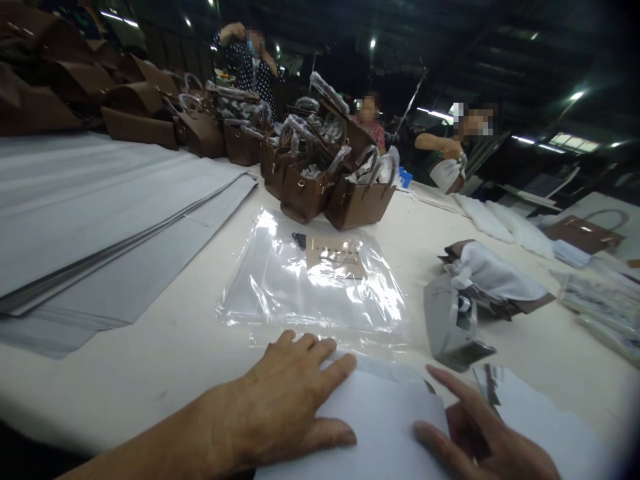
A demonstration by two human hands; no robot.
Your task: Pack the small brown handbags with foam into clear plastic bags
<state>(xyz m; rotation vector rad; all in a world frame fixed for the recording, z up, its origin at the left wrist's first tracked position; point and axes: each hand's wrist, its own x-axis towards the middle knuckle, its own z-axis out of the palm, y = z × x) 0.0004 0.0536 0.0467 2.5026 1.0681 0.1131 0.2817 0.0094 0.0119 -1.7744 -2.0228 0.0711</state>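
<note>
A white sheet or flat wrapped piece (380,413) lies at the table's near edge, its lower part cut off by the frame. My left hand (295,400) rests on its left side, fingers spread and thumb stretched over the white surface. At the right edge is my right hand (480,427), its thumb on the sheet and its index finger extended, apart from the thumb. Just beyond lies a clear plastic bag (280,287) with a brown printed card (335,257) and a small black item. What is under the white sheet is mostly hidden.
Brown handbags (360,200) with wrapped handles stand behind the plastic bag. Large grey-white sheets (100,220) are stacked left. A grey tape dispenser (445,327) and a white-covered bag (500,273) are right, near white papers (545,420). Several co-workers stand across the table.
</note>
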